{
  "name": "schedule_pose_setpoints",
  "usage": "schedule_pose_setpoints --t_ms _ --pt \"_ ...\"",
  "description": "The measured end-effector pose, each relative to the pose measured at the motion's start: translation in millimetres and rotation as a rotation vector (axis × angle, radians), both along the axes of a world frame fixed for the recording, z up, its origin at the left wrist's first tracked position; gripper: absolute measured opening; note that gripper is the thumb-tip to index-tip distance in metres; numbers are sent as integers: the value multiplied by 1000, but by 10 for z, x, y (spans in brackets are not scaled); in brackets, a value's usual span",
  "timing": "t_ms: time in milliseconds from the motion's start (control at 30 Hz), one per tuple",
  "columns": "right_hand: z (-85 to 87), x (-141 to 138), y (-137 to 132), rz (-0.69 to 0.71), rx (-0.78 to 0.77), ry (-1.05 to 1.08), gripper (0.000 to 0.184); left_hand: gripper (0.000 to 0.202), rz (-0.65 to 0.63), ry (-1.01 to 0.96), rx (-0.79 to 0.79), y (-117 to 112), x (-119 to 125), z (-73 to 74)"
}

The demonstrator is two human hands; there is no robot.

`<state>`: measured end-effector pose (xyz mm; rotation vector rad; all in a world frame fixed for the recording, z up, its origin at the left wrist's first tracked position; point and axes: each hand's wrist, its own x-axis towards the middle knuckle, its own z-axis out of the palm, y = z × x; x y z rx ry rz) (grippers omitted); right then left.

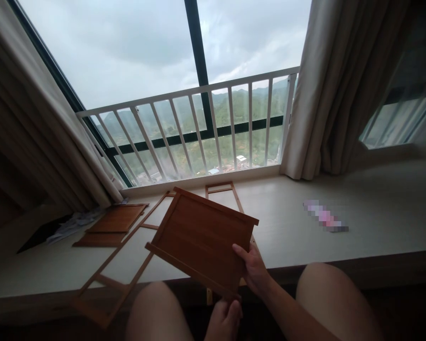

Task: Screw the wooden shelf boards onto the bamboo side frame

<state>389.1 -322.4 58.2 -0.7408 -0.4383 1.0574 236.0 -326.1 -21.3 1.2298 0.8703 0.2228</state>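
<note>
A brown wooden panel (206,237) with raised rails along two opposite edges is held up, tilted, over the front of the sill. My right hand (254,267) grips its right edge, thumb on the face and fingers behind. At the panel's lower corner, my left hand (224,318) is closed with fingers bent round the rail end. Behind the panel, one wooden ladder-like frame (110,282) leans on the sill's edge at the left. Another slim wooden frame (237,196) lies partly hidden behind the panel.
More wooden panels (119,219) lie on the white sill (280,213) at the left, near crumpled clear plastic (76,225) and a flat black item (42,233). A blurred-out pinkish item (324,215) lies at the right. A white railing (199,90) and curtains (326,94) stand behind.
</note>
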Motion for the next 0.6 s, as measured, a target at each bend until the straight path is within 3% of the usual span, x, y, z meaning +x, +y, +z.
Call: schedule_pose_setpoints --t_ms 100,133,233,300,333,400,500,600 --pt "-151 271 -75 -33 -77 -175 41 63 -29 70 145 182 -177 286" --pt "-182 368 -117 -36 -101 -239 41 61 6 120 286 282 -256 413" --pt "-206 613 -258 -20 -135 -331 40 42 346 104 730 669 -486 765" --pt "-176 712 -339 14 -147 -340 41 39 631 77 890 942 -586 907" --pt "-153 741 -369 33 -147 -345 42 47 721 42 894 1061 -614 943" --pt "-98 765 -410 70 -138 -361 42 62 740 -2 849 1235 -632 963" --pt "-12 757 -443 91 -119 -376 42 62 620 -89 704 1315 -607 941" --pt "57 747 -471 83 -118 -395 41 56 504 -152 555 1250 -580 930"
